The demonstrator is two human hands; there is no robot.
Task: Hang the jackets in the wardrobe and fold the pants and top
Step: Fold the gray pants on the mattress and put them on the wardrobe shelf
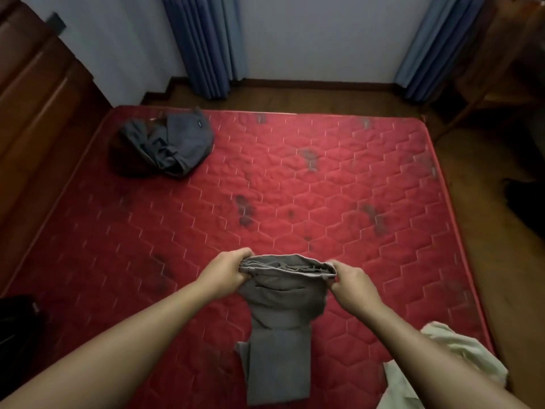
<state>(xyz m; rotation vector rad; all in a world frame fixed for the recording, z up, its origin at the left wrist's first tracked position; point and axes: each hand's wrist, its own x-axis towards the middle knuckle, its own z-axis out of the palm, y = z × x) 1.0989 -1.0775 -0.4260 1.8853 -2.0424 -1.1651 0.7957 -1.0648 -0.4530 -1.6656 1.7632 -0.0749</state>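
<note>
Both hands, left hand (225,273) and right hand (352,283), are gripping the grey pants (280,314) by the waistband, fingers curled round it, legs trailing on the red mattress (354,202). Soft, light cloth; waistband corners look best.

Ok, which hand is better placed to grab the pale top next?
Right. The top lies beside the right arm at the mattress's near right corner; the left hand is beyond the pants. The right hand must first release the pants.
</note>
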